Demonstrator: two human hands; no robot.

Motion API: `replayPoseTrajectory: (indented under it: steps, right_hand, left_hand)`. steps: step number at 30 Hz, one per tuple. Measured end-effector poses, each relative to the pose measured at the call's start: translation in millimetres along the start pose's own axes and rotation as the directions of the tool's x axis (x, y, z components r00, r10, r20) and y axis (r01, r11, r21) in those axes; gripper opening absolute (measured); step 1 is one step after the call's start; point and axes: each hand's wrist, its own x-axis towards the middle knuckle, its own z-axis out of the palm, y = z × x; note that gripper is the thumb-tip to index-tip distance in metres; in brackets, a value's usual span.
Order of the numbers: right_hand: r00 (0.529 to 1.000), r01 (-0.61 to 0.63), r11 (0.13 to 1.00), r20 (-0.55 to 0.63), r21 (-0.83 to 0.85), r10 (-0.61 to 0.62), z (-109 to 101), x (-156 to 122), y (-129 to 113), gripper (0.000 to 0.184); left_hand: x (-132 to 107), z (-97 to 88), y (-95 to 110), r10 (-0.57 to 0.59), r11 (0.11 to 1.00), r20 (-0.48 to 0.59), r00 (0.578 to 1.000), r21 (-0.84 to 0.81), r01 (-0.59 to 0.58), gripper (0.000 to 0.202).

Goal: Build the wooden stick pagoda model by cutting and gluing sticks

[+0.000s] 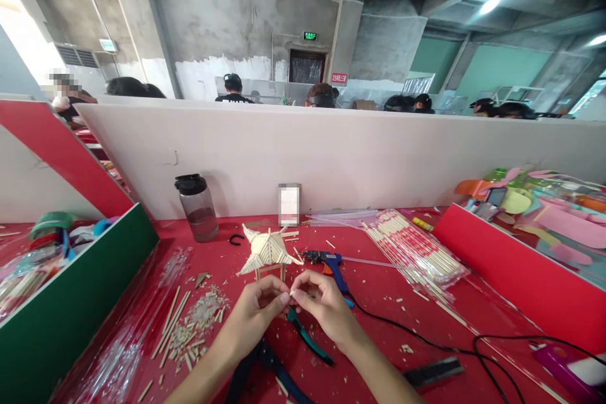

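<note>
My left hand (258, 312) and my right hand (322, 303) meet over the red table (379, 284), fingertips pinched together on a tiny pale stick piece (290, 294). Just beyond them stands a small model (267, 251) with a pointed roof made of pale wooden sticks. A blue glue gun (331, 263) lies right of the model, its black cord (426, 341) trailing to the right. Teal-handled pliers (307, 338) lie on the table under my hands.
Loose sticks and cut scraps (189, 328) litter the left. A packet of chopsticks (416, 252) lies at the right. A dark-capped bottle (196, 207) stands by the white partition (331, 151). Green (71, 309) and red (511, 271) dividers flank the space. People sit beyond the partition.
</note>
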Motion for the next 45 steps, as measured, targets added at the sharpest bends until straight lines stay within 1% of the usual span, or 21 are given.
replayPoseTrajectory:
  steps: [3,6,11,13,16,18,19,21,24,26,29,32,38,45]
  right_hand:
    - [1.000,0.027,0.997,0.013,-0.067,-0.026,-3,1,2,0.020]
    - [0.999,0.036,0.992,0.017,-0.124,-0.034,-4,1,1,0.020]
    - [0.999,0.046,0.982,0.009,-0.182,-0.045,-5,-3,-8,0.020]
    - [0.997,0.063,0.972,-0.023,-0.225,-0.070,-9,-4,-12,0.020]
    - [0.983,0.117,0.946,-0.098,-0.302,-0.153,-18,-2,-20,0.020]
    - [0.968,0.165,0.918,-0.117,-0.360,-0.220,-23,5,-25,0.018]
    - [0.964,0.188,0.898,-0.100,-0.399,-0.246,-25,9,-28,0.019]
    - [0.963,0.221,0.851,-0.029,-0.477,-0.267,-26,17,-32,0.026]
    - [0.965,0.249,0.786,0.079,-0.566,-0.249,-26,26,-33,0.037]
    - [0.964,0.260,0.758,0.111,-0.598,-0.243,-25,29,-32,0.037]
    - [0.964,0.262,0.749,0.130,-0.608,-0.233,-25,30,-32,0.035]
    - [0.963,0.266,0.752,0.137,-0.603,-0.231,-26,29,-33,0.032]
    - [0.964,0.262,0.760,0.130,-0.596,-0.230,-24,28,-36,0.032]
    - [0.970,0.244,0.778,0.129,-0.579,-0.208,-23,29,-35,0.034]
  left_hand:
    - [-1,1.9,-1,-0.002,0.999,0.006,1.000,0.053,0.002,0.032]
    - [-1,3.2,-4,-0.033,0.999,0.001,0.999,0.034,0.033,0.034]
    - [1,4.6,-10,-0.115,0.987,-0.047,0.992,-0.115,0.109,0.039]
    - [3,7.2,-9,-0.147,0.976,-0.081,0.986,-0.173,0.131,0.040]
    - [7,13.8,-7,-0.189,0.955,-0.127,0.974,-0.255,0.152,0.042]
    - [11,19.0,-6,-0.211,0.935,-0.142,0.967,-0.318,0.157,0.042]
    - [14,21.4,-6,-0.220,0.923,-0.147,0.964,-0.351,0.157,0.041]
    - [19,25.4,-7,-0.228,0.901,-0.153,0.962,-0.407,0.149,0.040]
    - [26,29.4,-13,-0.229,0.876,-0.160,0.960,-0.465,0.131,0.038]
    - [29,31.0,-18,-0.235,0.858,-0.166,0.958,-0.498,0.124,0.037]
    - [30,32.4,-24,-0.242,0.834,-0.181,0.953,-0.541,0.109,0.036]
    - [32,32.3,-27,-0.229,0.829,-0.191,0.955,-0.552,0.089,0.036]
    - [35,29.6,-26,-0.221,0.836,-0.188,0.957,-0.542,0.087,0.041]
    - [35,28.5,-23,-0.244,0.828,-0.170,0.955,-0.550,0.113,0.038]
